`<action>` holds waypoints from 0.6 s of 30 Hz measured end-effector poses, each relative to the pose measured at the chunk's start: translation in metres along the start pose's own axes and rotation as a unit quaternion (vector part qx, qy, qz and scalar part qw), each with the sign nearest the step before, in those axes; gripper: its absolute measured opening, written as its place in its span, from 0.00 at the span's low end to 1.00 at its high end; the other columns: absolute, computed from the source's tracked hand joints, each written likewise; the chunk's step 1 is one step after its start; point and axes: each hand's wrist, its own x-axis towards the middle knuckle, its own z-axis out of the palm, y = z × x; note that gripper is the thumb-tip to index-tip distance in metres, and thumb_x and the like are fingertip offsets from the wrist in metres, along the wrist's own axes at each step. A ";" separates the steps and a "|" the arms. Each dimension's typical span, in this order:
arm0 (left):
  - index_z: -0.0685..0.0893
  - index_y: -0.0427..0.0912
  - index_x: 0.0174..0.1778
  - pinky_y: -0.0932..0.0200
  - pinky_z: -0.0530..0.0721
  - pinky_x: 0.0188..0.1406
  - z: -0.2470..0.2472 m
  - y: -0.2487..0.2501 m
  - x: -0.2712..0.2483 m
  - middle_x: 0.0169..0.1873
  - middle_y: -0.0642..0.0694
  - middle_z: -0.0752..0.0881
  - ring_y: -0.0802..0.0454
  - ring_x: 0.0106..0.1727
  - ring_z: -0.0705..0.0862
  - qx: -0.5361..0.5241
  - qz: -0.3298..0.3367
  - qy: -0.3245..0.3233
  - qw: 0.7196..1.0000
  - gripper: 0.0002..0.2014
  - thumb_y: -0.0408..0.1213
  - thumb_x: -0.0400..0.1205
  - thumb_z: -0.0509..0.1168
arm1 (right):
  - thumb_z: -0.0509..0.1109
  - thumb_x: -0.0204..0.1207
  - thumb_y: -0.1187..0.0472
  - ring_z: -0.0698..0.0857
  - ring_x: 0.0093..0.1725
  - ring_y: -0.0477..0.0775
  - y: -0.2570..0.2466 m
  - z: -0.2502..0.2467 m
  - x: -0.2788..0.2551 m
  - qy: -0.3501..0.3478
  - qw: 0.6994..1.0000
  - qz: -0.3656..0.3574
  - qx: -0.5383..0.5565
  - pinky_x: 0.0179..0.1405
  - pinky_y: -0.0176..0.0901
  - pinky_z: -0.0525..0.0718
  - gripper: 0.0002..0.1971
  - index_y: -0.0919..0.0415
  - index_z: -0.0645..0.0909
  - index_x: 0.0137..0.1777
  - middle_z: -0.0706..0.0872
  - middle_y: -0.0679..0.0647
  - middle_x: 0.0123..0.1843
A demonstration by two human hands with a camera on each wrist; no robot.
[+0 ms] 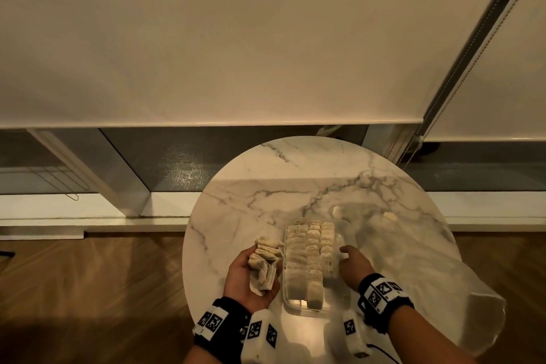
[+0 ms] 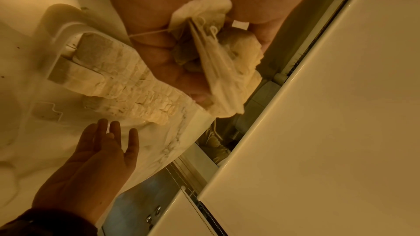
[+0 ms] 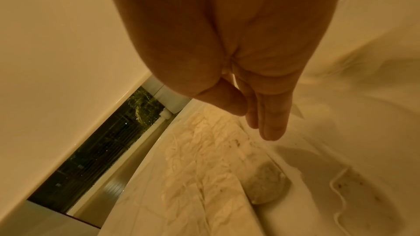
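Observation:
A clear plastic container (image 1: 344, 235) sits on the round marble table (image 1: 266, 186), filled with rows of tea bags (image 1: 311, 248). My left hand (image 1: 248, 275) lies palm up just left of the container and holds a bunch of tea bags (image 1: 264, 260) with strings, seen close in the left wrist view as the bunch (image 2: 225, 71) in my palm. My right hand (image 1: 353, 264) hovers at the container's right side with straight fingers (image 3: 271, 121) and holds nothing. The rows of tea bags (image 3: 204, 159) lie below it.
A clear plastic bag (image 1: 461, 289) lies on the table's right part, with two loose tea bags (image 1: 390, 216) beyond the container. A roller blind (image 1: 206, 38) with a bead chain (image 1: 419, 142) hangs behind. Wooden floor (image 1: 88, 289) lies to the left.

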 end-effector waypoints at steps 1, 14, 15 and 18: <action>0.74 0.50 0.46 0.56 0.86 0.22 0.001 0.000 -0.001 0.29 0.53 0.79 0.55 0.26 0.83 0.012 0.008 0.016 1.000 0.07 0.47 0.85 0.55 | 0.62 0.81 0.66 0.83 0.63 0.60 0.001 -0.001 -0.002 0.006 1.000 -0.007 0.006 0.61 0.45 0.81 0.22 0.57 0.72 0.75 0.83 0.62 0.67; 0.82 0.37 0.48 0.53 0.86 0.38 0.005 -0.015 -0.002 0.38 0.40 0.86 0.46 0.39 0.85 0.132 0.105 0.127 0.978 0.09 0.39 0.84 0.61 | 0.78 0.74 0.54 0.87 0.49 0.41 -0.091 -0.027 -0.094 -0.056 0.934 -0.345 0.075 0.48 0.32 0.84 0.10 0.44 0.87 0.53 0.89 0.43 0.50; 0.82 0.37 0.49 0.56 0.85 0.45 0.003 -0.015 -0.002 0.39 0.41 0.86 0.50 0.40 0.84 0.120 0.103 0.120 0.980 0.07 0.37 0.83 0.62 | 0.78 0.73 0.55 0.86 0.49 0.41 -0.092 -0.026 -0.095 -0.057 0.933 -0.351 0.052 0.47 0.31 0.83 0.11 0.42 0.86 0.54 0.88 0.41 0.51; 0.79 0.41 0.46 0.69 0.74 0.56 0.003 -0.014 -0.001 0.35 0.50 0.79 0.63 0.38 0.72 0.079 0.064 0.066 0.993 0.03 0.30 0.79 0.66 | 0.72 0.70 0.65 0.82 0.52 0.39 -0.093 -0.022 -0.096 -0.059 0.927 -0.370 -0.004 0.45 0.28 0.79 0.20 0.40 0.84 0.57 0.85 0.39 0.54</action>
